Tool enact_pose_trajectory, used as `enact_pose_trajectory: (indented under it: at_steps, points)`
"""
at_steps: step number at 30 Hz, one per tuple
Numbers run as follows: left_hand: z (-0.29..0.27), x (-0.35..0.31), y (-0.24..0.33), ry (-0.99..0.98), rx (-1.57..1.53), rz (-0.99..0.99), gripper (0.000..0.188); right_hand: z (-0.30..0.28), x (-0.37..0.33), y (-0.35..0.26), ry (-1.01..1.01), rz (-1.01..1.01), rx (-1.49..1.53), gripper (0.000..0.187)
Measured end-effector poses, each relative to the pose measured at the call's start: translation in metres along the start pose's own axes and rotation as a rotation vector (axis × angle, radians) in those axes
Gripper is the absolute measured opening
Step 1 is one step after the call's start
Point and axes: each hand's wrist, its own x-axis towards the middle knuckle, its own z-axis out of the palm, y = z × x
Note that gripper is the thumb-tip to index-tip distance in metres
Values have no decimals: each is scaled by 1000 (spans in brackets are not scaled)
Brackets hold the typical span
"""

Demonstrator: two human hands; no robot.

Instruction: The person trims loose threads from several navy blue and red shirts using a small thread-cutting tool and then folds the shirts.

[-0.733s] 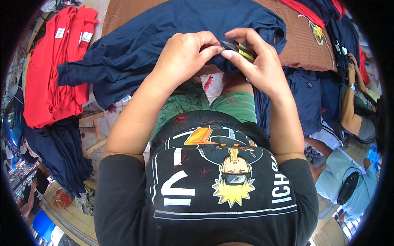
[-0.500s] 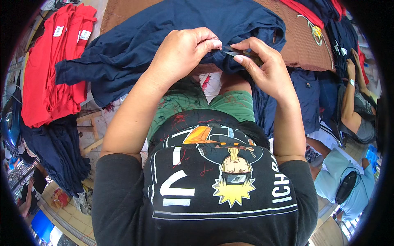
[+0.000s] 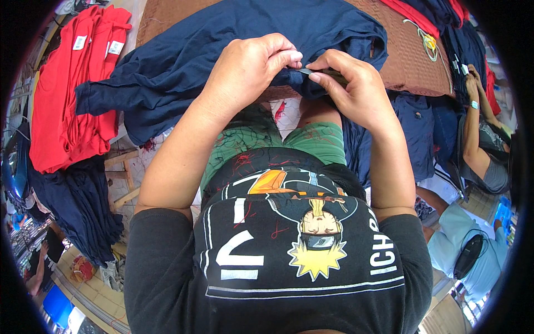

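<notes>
A dark navy garment lies crumpled over the table's near side, with a sleeve stretching to the left. My left hand is closed in a pinch at the garment's near edge; whether a loose thread is also in the fingertips is too small to tell. Close to its right, my right hand grips small thread snips. Their thin metal blades point left, pressed together, and their tips almost meet the left fingertips at the cloth. Most of the snips' body is hidden inside the right hand.
Red garments with white tags are stacked at left, above navy cloth. A brown quilted cover lies on the table, with a yellow-white thread bundle. At right, another person's hands touch dark garments.
The snips' blades, spread apart earlier, have come together as my right thumb and fingers squeezed. My right hand has shifted slightly left; my left hand stays pinched in nearly the same place.
</notes>
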Motion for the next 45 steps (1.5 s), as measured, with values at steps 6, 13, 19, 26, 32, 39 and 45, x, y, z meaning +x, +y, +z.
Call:
enact_pose_trajectory:
  at_steps: [6,13,19,26,32,39,45]
  points:
    - [1,0,-2,5,36,-10,18,3,1,-6,27,-9,-2,18]
    - [-10,-4,5,-17,-8,-81,17,2,3,-10,-19,-16,-60,18]
    - [-111,-25,41,-520,-70,365,39,-13,-7,3,114,138,142,25]
    - [-90,-39,36,-103,-40,63,21,19,-13,13,71,266,340,33]
    - [-16,-31,1,73,351,162,22,32,-7,-1,38,365,337,31]
    - [-13,-23,1,62,-228,-235,17,35,-13,1,96,143,196,21]
    - [-11,-22,0,-4,-523,-251,18,34,-13,-4,107,74,142,19]
